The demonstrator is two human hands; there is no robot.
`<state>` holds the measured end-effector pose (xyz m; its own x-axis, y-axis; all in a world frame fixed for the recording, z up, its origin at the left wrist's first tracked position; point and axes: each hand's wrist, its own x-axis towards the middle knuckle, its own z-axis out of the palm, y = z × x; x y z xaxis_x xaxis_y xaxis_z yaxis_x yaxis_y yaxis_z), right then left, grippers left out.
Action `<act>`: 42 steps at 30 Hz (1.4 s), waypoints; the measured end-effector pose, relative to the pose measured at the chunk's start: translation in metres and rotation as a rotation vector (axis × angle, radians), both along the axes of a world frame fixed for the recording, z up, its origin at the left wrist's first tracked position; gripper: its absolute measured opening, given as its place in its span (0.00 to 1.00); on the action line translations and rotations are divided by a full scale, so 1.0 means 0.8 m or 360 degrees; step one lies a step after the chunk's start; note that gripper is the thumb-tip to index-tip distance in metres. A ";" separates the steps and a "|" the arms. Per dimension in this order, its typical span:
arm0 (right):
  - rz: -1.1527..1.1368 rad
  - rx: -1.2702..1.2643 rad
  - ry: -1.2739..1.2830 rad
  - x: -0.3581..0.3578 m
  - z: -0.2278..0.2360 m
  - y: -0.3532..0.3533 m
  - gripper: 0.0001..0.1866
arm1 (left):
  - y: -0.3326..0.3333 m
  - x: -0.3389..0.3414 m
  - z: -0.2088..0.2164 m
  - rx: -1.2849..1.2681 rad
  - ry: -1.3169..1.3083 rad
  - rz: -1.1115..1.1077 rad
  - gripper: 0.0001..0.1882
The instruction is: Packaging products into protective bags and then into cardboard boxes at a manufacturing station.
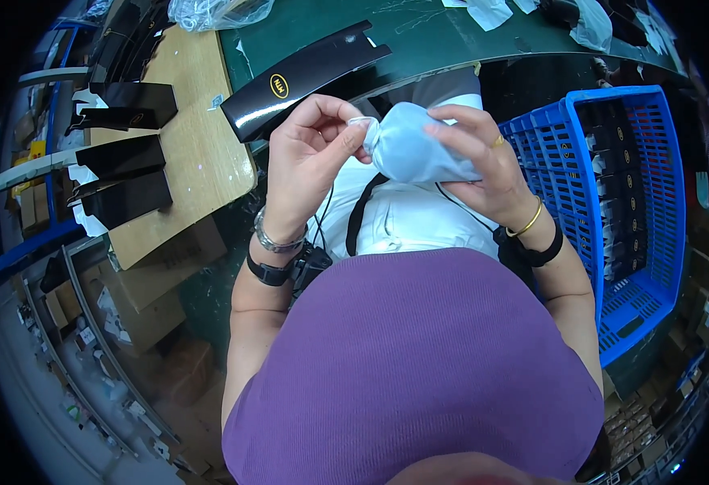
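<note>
A small light-blue pouch (419, 145), rounded and translucent-looking, is held between my two hands above my lap. My left hand (310, 153) pinches its gathered, whitish neck with thumb and fingertips. Around the pouch's right side my right hand (488, 166) is wrapped, thumb below and fingers on top. What the pouch contains cannot be made out. Just beyond my left hand, a glossy black box sleeve (314, 77) with a yellow oval mark lies at the edge of the green table (306, 36).
At my right stands a blue plastic crate (645, 303) with several black boxes (617, 182) stacked inside. Opened black cartons (124, 174) sit on the wooden board (201, 153) at left. Clear plastic wrap (217, 12) lies at the back, and a cardboard box (168, 263) is below the board.
</note>
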<state>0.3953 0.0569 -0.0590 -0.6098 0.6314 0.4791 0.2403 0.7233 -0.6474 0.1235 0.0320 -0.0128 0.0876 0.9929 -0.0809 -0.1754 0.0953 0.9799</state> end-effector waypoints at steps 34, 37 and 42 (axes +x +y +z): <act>-0.0197 -0.1708 0.0493 -0.048 -0.001 0.000 0.38 | 0.005 0.035 -0.015 0.1649 0.1157 0.0048 0.13; -0.0169 -0.1732 0.0493 -0.045 0.002 0.001 0.32 | 0.004 0.033 -0.017 0.1578 0.1077 0.0009 0.12; -0.0238 -0.1571 0.0381 -0.039 -0.005 0.006 0.31 | 0.008 0.031 -0.031 0.1581 0.1002 0.0040 0.11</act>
